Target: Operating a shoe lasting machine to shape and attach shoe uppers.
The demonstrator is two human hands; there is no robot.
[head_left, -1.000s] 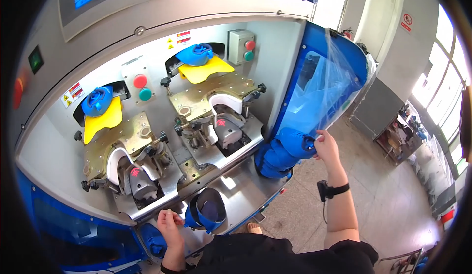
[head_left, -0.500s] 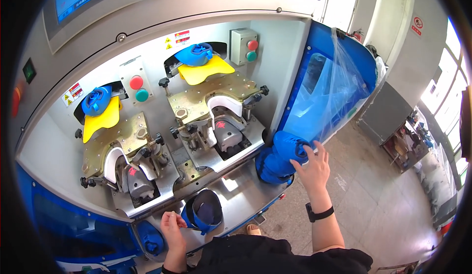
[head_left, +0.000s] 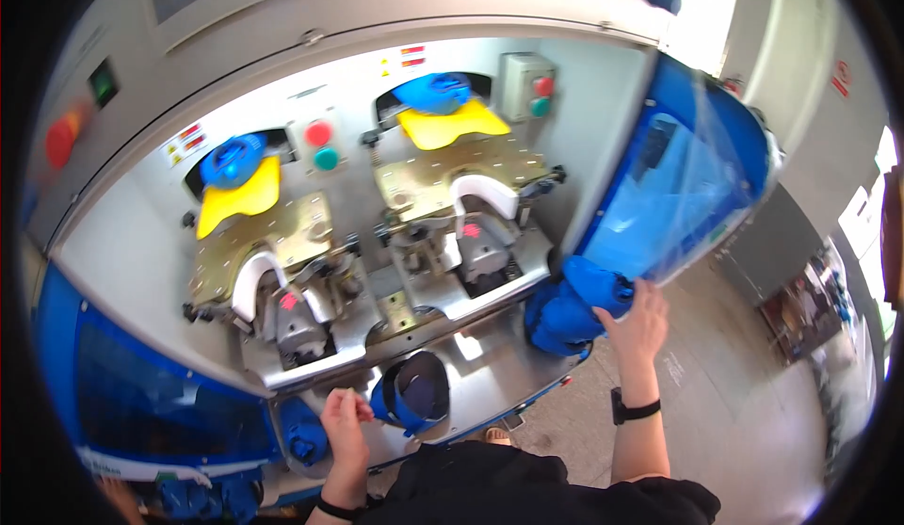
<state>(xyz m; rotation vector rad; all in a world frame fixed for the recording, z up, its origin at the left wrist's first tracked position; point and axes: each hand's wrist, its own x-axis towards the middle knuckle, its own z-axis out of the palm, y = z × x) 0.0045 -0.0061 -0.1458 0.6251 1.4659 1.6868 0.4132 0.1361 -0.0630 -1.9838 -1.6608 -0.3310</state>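
My left hand [head_left: 344,421] rests near the front edge of the machine's steel shelf [head_left: 490,360], fingers curled, right beside a dark blue cup-shaped fabric piece [head_left: 414,395] standing on the shelf; whether it pinches the piece I cannot tell. My right hand [head_left: 638,316] reaches out to the right and lies on a bundle of blue fabric pieces [head_left: 576,304] at the shelf's right end, below a clear blue plastic bag [head_left: 683,186].
A grey machine fills the view with two stations [head_left: 282,271] [head_left: 471,224], each with brass plates, a yellow pad and a blue cap above. Red and green buttons [head_left: 322,145] sit between them. A blue guard [head_left: 141,403] is at lower left. Bare floor [head_left: 753,403] lies to the right.
My right hand has come down from the blue bag to the fabric bundle. My left hand stayed by the dark blue piece. The view has shifted slightly.
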